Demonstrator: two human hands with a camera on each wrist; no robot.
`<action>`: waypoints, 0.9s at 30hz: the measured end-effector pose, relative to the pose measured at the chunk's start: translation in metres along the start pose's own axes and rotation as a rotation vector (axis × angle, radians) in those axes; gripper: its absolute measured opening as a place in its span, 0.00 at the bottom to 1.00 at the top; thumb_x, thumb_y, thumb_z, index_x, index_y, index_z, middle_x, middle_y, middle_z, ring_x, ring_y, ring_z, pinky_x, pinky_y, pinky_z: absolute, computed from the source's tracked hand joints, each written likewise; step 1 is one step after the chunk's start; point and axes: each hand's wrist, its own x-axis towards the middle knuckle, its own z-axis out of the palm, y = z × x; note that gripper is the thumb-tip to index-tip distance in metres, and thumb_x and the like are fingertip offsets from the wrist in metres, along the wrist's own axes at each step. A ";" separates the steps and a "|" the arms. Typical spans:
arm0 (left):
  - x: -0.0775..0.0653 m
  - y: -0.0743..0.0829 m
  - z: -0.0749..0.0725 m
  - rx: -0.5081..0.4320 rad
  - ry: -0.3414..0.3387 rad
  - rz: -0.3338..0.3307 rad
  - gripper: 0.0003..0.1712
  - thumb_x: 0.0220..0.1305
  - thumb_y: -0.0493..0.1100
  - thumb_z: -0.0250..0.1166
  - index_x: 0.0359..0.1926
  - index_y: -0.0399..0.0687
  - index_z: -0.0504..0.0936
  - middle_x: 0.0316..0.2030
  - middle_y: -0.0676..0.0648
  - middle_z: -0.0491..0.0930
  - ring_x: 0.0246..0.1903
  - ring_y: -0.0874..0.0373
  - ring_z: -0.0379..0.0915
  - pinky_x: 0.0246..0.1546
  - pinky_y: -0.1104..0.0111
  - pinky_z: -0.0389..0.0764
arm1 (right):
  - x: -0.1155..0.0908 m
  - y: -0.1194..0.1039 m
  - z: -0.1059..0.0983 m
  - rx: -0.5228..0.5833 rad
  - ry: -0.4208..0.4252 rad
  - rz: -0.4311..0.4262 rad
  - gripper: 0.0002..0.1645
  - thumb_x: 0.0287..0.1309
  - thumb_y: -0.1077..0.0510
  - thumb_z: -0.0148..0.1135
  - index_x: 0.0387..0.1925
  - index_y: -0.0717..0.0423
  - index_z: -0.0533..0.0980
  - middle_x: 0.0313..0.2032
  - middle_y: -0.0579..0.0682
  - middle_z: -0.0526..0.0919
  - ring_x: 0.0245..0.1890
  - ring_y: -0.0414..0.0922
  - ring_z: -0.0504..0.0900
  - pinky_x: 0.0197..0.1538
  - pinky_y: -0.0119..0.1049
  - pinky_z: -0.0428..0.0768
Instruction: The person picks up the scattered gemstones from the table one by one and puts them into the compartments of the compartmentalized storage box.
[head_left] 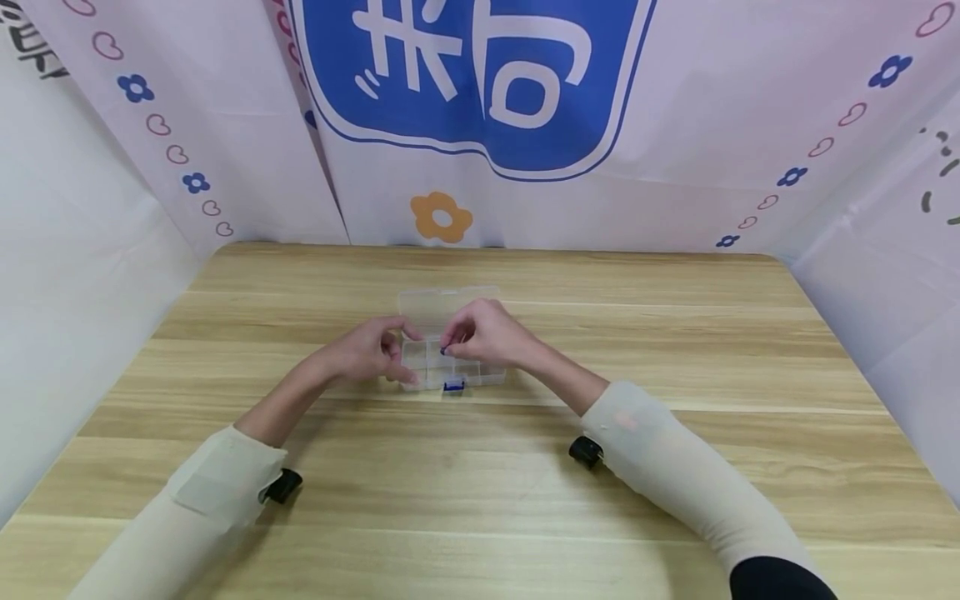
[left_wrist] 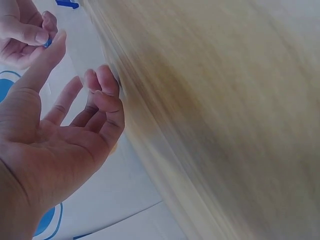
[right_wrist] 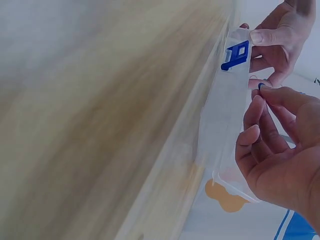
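A: Who is nearest the lens?
B: A person working bare-handed at a wood-grain table (head_left: 480, 492), in pale sleeves: the left sleeve (head_left: 198, 500) and the right sleeve (head_left: 675, 458), the right one meeting a black band (head_left: 776, 579) at the frame's bottom edge. A small black device sits at each wrist.

A: And the hands?
B: The left hand (head_left: 367, 352) holds the left end of a clear plastic box (head_left: 480, 379), its thumb at the near corner and forefinger at the far one, set wide apart. The right hand (head_left: 491, 335) is narrowed to a pinch, a tiny blue piece (right_wrist: 261, 86) between thumb and forefinger.

A: Where exactly is that piece?
B: Over the box's compartments, left of centre; whether it touches the box cannot be told.

A: The box itself?
B: It lies on the table, divided by thin walls, with a blue latch (head_left: 453, 386) on its near side. Its clear lid (head_left: 427, 307) stands open along the far side.

A: Beyond the table?
B: A white backdrop (head_left: 712, 150) hangs behind the far edge, printed with an orange flower (head_left: 441, 217) and, above it, a blue panel (head_left: 480, 92) bearing large white characters. Heart outlines and blue flowers run down both sides.
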 end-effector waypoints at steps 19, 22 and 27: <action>-0.001 0.003 -0.001 -0.014 -0.013 0.006 0.32 0.58 0.33 0.77 0.60 0.32 0.73 0.22 0.46 0.74 0.22 0.59 0.65 0.23 0.71 0.66 | 0.023 -0.010 0.012 -0.021 0.008 0.033 0.03 0.58 0.70 0.71 0.34 0.63 0.88 0.32 0.53 0.90 0.31 0.42 0.88 0.37 0.28 0.83; -0.002 0.004 -0.001 -0.017 -0.013 0.001 0.31 0.57 0.33 0.77 0.59 0.34 0.74 0.22 0.47 0.74 0.22 0.59 0.65 0.23 0.71 0.66 | 0.026 -0.013 0.015 -0.037 -0.001 0.047 0.04 0.58 0.70 0.71 0.35 0.63 0.88 0.33 0.54 0.91 0.33 0.43 0.88 0.39 0.27 0.83; -0.001 0.003 0.000 -0.016 -0.007 0.003 0.29 0.57 0.33 0.78 0.57 0.35 0.74 0.22 0.47 0.73 0.22 0.60 0.65 0.23 0.71 0.66 | 0.029 -0.016 0.018 -0.044 -0.008 0.063 0.04 0.58 0.70 0.71 0.35 0.64 0.88 0.34 0.55 0.91 0.35 0.44 0.89 0.40 0.27 0.83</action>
